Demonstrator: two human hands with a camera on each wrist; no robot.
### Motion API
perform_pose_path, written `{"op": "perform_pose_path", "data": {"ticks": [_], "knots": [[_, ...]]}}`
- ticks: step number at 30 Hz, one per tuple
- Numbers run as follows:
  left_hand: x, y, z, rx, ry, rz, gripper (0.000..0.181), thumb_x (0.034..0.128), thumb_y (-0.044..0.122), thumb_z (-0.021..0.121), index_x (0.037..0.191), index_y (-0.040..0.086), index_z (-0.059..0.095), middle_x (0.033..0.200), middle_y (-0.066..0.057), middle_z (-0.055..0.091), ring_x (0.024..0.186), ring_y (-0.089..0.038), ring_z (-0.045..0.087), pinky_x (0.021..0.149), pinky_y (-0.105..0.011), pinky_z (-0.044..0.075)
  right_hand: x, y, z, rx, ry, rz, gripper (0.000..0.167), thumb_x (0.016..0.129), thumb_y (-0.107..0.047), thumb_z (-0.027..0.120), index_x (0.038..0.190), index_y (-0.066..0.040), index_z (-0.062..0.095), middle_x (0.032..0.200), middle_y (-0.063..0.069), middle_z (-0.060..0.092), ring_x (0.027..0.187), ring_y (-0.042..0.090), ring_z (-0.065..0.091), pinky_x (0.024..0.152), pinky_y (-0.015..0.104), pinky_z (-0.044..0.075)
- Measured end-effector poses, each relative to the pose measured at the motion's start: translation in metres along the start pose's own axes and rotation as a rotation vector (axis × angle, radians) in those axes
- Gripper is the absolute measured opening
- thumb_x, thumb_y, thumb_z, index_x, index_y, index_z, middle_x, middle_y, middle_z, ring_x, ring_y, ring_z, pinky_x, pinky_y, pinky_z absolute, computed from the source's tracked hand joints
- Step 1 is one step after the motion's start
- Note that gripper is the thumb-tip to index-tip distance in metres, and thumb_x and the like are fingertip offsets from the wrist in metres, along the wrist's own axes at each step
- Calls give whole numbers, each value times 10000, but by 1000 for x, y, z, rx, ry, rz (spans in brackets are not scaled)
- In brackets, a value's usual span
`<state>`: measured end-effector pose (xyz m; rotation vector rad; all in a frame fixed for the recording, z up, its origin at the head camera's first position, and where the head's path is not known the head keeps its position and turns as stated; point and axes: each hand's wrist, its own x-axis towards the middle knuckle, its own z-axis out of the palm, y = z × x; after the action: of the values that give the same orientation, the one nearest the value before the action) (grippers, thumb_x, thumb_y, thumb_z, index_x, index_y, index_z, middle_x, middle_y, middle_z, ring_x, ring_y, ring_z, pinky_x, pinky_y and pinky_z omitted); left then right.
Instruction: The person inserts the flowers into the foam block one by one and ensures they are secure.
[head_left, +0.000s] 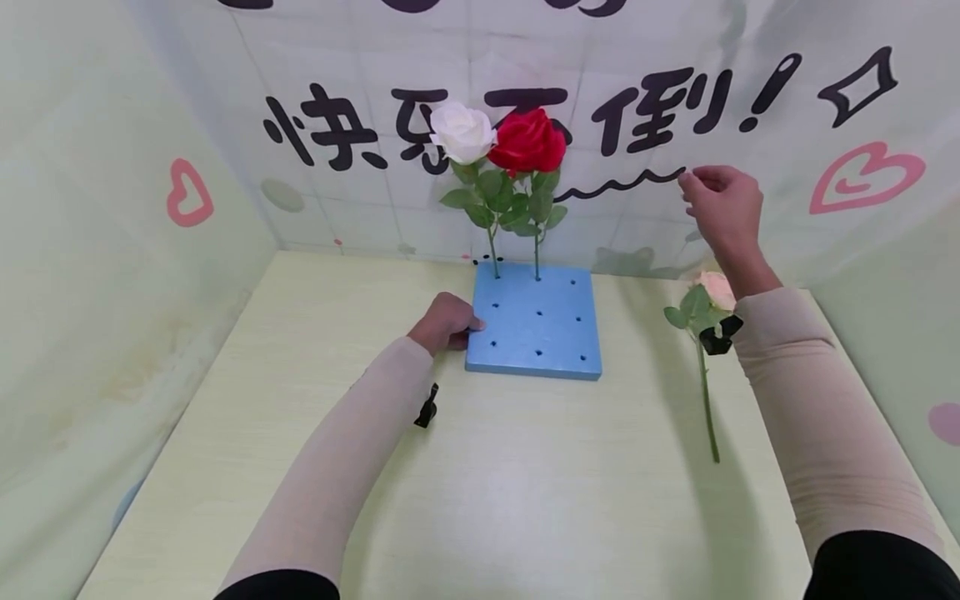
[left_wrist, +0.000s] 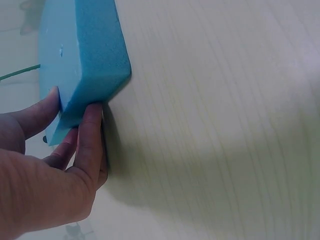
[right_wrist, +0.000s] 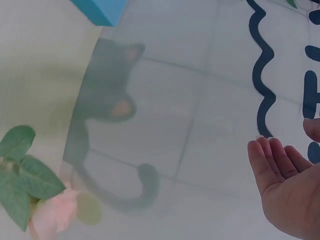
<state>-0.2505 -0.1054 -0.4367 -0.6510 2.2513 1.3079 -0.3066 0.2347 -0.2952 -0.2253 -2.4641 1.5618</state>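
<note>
My left hand pinches the left edge of a blue foam block; in the left wrist view the thumb of the hand lies on the top face of the block, with fingers against its side. A white rose and a red rose stand upright in holes along the block's back edge. Raised at the right, my right hand holds nothing; the right wrist view shows its fingers loosely extended. Below it, a pink rose lies on the table, partly behind the forearm.
The pale table meets a printed backdrop behind the block, with fabric walls at both sides. Several small holes dot the block's top. The pink rose's stem points toward the near side, right of the block.
</note>
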Motion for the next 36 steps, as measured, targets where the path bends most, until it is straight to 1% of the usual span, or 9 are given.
{"op": "perform_pose_path", "data": {"ticks": [1,7,13,15,20,26,29,33,36], "knots": [[0,0,0,5,-1,0,278,878,78,716,1115,-28,616,988,-125,652,780,-203,643,683,-275,563,-1,3,-2,-12,-3,6,459,913,-362,653,1261,-63,633,979,-54,659,885,72,638,753,155,533],[0,-2,0,9,-3,24,287,871,88,729,1103,-40,618,928,-118,637,713,-184,616,594,-248,533,-4,18,-13,-81,-26,25,500,920,-388,634,1289,-51,609,1014,-41,657,820,10,611,695,116,506],[-1,-1,-1,5,-7,25,317,868,80,730,1130,-47,605,949,-128,639,733,-193,623,616,-272,548,-10,35,-25,-157,-43,17,533,929,-408,615,1290,-17,598,931,-91,653,738,-36,595,658,103,495],[0,-1,-1,3,-6,22,317,867,76,729,1132,-47,602,956,-131,641,737,-196,625,618,-276,551,-12,41,-28,-192,-52,16,554,932,-428,602,1297,-13,592,942,-82,650,721,-45,591,650,103,491],[1,-1,0,3,-3,18,307,869,77,727,1125,-41,606,949,-123,640,732,-191,624,609,-264,547,-17,57,-35,-259,-71,27,586,940,-461,569,1305,-3,582,992,-31,644,705,-65,576,627,100,484],[0,0,1,8,-1,19,309,872,90,727,1127,-37,606,945,-117,641,743,-191,629,615,-263,545,-26,74,-42,-287,-97,55,613,950,-460,545,1311,35,560,1010,23,629,635,-99,568,594,113,495],[1,-1,2,10,1,20,319,871,95,729,1136,-35,606,963,-123,650,763,-197,637,639,-273,554,-31,83,-43,-294,-128,78,626,959,-461,529,1325,47,540,1096,118,639,647,-96,584,616,129,514],[-1,-1,2,-3,3,16,329,870,87,728,1151,-30,606,996,-129,657,790,-203,642,676,-291,566,-37,94,-46,-320,-158,95,607,969,-445,520,1299,64,549,1221,253,602,680,-71,613,670,180,554],[-3,-1,1,-3,3,12,331,872,87,725,1157,-29,603,1001,-129,652,792,-203,637,681,-292,565,-39,103,-48,-345,-168,115,587,963,-425,540,1261,80,570,1088,184,667,667,-45,626,667,207,564]]}}
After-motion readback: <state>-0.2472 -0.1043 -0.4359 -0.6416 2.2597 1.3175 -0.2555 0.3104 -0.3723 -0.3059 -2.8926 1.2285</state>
